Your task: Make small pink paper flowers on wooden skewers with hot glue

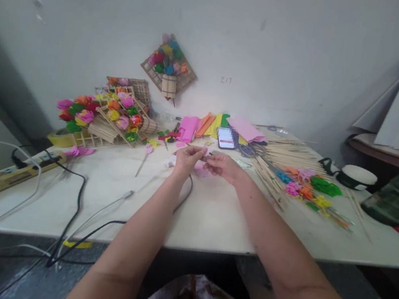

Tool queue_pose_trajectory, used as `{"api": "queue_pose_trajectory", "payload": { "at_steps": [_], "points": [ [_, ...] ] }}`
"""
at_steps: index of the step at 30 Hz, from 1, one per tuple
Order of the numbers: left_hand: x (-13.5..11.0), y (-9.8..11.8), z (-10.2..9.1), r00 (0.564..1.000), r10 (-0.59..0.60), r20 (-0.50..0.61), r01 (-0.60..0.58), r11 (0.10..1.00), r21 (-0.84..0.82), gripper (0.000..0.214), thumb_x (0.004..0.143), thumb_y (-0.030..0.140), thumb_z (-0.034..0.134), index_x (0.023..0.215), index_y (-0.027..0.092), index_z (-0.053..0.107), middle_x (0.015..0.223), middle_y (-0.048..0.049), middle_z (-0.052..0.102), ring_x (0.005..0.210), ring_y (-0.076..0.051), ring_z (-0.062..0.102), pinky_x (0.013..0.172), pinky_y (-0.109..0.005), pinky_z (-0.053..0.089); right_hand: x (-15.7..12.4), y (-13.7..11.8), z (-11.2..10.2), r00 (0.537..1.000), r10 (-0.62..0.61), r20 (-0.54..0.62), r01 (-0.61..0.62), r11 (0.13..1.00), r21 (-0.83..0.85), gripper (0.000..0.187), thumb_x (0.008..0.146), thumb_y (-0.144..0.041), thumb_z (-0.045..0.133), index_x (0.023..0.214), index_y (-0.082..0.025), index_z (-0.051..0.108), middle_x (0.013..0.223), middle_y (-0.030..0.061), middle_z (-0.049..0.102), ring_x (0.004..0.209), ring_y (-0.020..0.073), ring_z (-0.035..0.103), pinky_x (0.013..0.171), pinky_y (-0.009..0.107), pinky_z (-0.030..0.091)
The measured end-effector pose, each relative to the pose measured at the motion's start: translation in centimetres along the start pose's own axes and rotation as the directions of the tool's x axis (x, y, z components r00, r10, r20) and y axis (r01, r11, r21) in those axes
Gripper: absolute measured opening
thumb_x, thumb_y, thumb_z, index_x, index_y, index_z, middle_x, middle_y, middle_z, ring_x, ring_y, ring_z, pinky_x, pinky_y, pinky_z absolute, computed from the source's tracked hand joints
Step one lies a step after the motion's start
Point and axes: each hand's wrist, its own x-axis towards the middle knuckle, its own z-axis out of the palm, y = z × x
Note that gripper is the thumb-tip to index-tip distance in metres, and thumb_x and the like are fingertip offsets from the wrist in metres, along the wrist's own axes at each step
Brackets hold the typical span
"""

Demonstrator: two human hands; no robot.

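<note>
My left hand and my right hand meet over the middle of the white table, fingers pinched together. Between them is a small piece of pink paper, held by both hands. A thin wooden stick pokes out by the fingertips; whether a hand grips it I cannot tell. A phone lies just beyond the hands, next to folded sheets of coloured paper.
Paper flowers in wooden stick baskets stand at the back left. One flower basket hangs on the wall. Wooden skewers and finished flowers lie at the right. Cables and a power strip cross the left side.
</note>
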Motion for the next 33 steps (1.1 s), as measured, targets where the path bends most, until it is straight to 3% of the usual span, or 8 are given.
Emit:
{"api": "queue_pose_trajectory", "payload": {
  "at_steps": [7, 12, 19, 28, 33],
  "points": [
    [0.4, -0.6, -0.1, 1.000, 0.003, -0.030, -0.002, 1.000, 0.024, 0.025, 0.059, 0.038, 0.071, 0.067, 0.015, 0.066, 0.058, 0.0008, 0.061, 0.054, -0.010, 0.054, 0.056, -0.023, 0.044, 0.2, 0.2, 0.7, 0.996, -0.060, -0.060, 0.053, 0.993, -0.108, 0.023, 0.056, -0.030, 0.075, 0.062, -0.014, 0.060, 0.051, -0.0009, 0.057, 0.043, 0.0072, 0.046, 0.043, 0.022, 0.033],
    [0.5, -0.7, -0.2, 0.999, 0.000, -0.033, 0.000, 1.000, 0.014, 0.026, 0.058, 0.038, 0.073, 0.066, 0.014, 0.065, 0.057, 0.0008, 0.061, 0.053, -0.009, 0.054, 0.057, -0.023, 0.045, 0.5, 0.4, 0.9, 0.995, -0.080, -0.053, 0.072, 0.987, -0.145, 0.022, 0.055, -0.031, 0.074, 0.062, -0.014, 0.061, 0.049, -0.0017, 0.056, 0.041, 0.0070, 0.044, 0.042, 0.022, 0.033],
    [0.1, 0.7, -0.4, 0.991, -0.115, -0.069, 0.101, 0.979, -0.179, 0.038, 0.055, 0.043, 0.074, 0.074, 0.013, 0.060, 0.069, -0.0031, 0.065, 0.064, -0.014, 0.064, 0.064, -0.026, 0.051, 0.5, 0.1, 0.5, 0.950, -0.170, -0.260, 0.117, 0.971, -0.210, 0.021, 0.055, -0.031, 0.073, 0.060, -0.015, 0.062, 0.052, 0.0007, 0.061, 0.040, 0.0058, 0.040, 0.039, 0.021, 0.031],
    [0.3, 0.1, -1.2, 0.984, -0.175, 0.005, 0.170, 0.943, -0.286, 0.030, 0.055, 0.033, 0.076, 0.073, 0.013, 0.061, 0.075, -0.0044, 0.067, 0.066, -0.013, 0.064, 0.069, -0.028, 0.051, -0.1, -0.1, 0.7, 0.983, -0.115, -0.145, 0.065, 0.948, -0.310, 0.018, 0.054, -0.028, 0.074, 0.061, -0.014, 0.065, 0.050, 0.0006, 0.060, 0.040, 0.0061, 0.041, 0.039, 0.021, 0.032],
    [0.3, 0.1, -1.2, 0.985, -0.172, 0.032, 0.173, 0.937, -0.302, 0.029, 0.056, 0.030, 0.076, 0.076, 0.012, 0.063, 0.078, -0.0057, 0.068, 0.068, -0.013, 0.064, 0.071, -0.028, 0.050, -0.2, -0.1, 0.9, 0.984, -0.094, -0.151, 0.034, 0.934, -0.355, 0.014, 0.055, -0.025, 0.073, 0.060, -0.015, 0.065, 0.049, 0.0007, 0.061, 0.038, 0.0060, 0.041, 0.038, 0.021, 0.031]
  ]
}}
